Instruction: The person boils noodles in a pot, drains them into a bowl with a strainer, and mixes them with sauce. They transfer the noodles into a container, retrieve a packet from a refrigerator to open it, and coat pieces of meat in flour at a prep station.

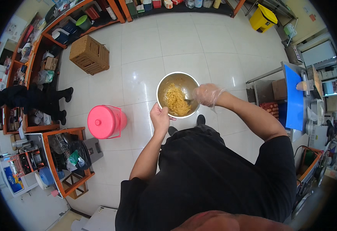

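A round metal mixing bowl (182, 74) is held in front of me above the tiled floor. My left hand (161, 115) is bare and grips the bowl's lower left rim, thumb over the edge. Yellow noodles (175, 99) lie in the bowl, gathered towards its left and lower side. My right hand (205, 94), in a clear plastic glove, is closed at the bowl's right rim around a metal utensil (189, 101). The utensil's end is among the noodles; its exact kind cannot be told.
A pink lidded bucket (106, 121) and a wicker basket (90, 55) stand on the floor at left. Another person (38, 98) is at the orange-framed shelves. At right are a table with a blue top (294, 98) and egg trays (269, 109). A yellow bin (263, 18) stands far off.
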